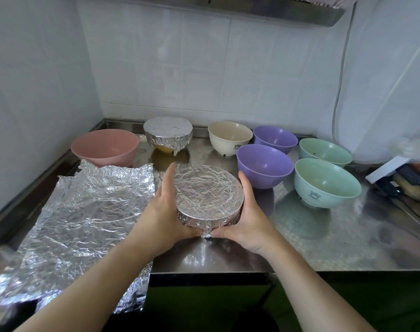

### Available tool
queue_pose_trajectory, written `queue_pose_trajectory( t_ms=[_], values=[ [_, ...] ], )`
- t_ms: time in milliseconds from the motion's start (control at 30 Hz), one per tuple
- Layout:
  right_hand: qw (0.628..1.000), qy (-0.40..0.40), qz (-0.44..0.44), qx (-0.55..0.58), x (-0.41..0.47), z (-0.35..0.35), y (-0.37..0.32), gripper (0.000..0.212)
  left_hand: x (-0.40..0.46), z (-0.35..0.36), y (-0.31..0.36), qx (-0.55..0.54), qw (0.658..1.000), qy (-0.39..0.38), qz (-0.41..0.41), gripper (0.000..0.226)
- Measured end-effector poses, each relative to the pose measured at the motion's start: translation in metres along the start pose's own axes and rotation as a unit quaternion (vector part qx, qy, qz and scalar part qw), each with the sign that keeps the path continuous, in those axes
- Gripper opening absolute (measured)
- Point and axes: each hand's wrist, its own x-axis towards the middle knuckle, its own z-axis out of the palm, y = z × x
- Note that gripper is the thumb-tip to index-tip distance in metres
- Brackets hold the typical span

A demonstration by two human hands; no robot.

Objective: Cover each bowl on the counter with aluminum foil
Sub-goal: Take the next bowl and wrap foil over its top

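At the centre of my view I have a foil-covered bowl (207, 195) held between both hands over the steel counter (324, 236). My left hand (167, 209) wraps its left side, fingers curled around the wall with the index finger stretched up along the rim toward 11 o'clock. My right hand (246, 212) cups the right side, thumb running up the rim toward 1 o'clock and fingers curled under the near edge, where both hands meet at a pinched tail of foil. I cannot tell whether the bowl's base touches the counter.

At 9 o'clock from it a crumpled loose foil sheet (84, 212) lies spread out, hanging past the counter's front edge. At 10 o'clock stands an uncovered pink bowl (106, 147), just behind the sheet. At 12 o'clock sits a second foil-wrapped bowl (168, 133), its yellow base showing below the foil.

From 1 to 3 o'clock stand the open ones: a cream bowl (229, 137), two purple bowls, the far one (276, 138) and the near one (264, 164) just beside my right hand, and two green bowls, far (325, 152) and near (326, 183).
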Motion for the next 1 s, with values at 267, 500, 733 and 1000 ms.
queue_pose_trajectory(
  t_ms=[267, 500, 733, 1000],
  values=[
    [0.998, 0.056, -0.031, -0.019, -0.002, 0.016, 0.002, 0.168, 0.000, 0.004, -0.004, 0.009, 1.000, 0.022, 0.015, 0.157],
    [0.997, 0.058, -0.030, -0.026, 0.001, 0.017, 0.003, 0.169, 0.000, 0.005, -0.004, 0.014, 1.000, 0.023, 0.007, 0.155],
    [0.999, -0.022, -0.012, -0.044, 0.003, -0.004, 0.000, 0.170, 0.003, -0.006, -0.007, 0.051, 0.998, -0.041, -0.012, 0.166],
    [0.998, -0.025, -0.040, -0.052, 0.002, -0.017, -0.009, 0.160, 0.000, -0.003, -0.007, 0.041, 0.999, -0.029, 0.009, 0.167]
  ],
)
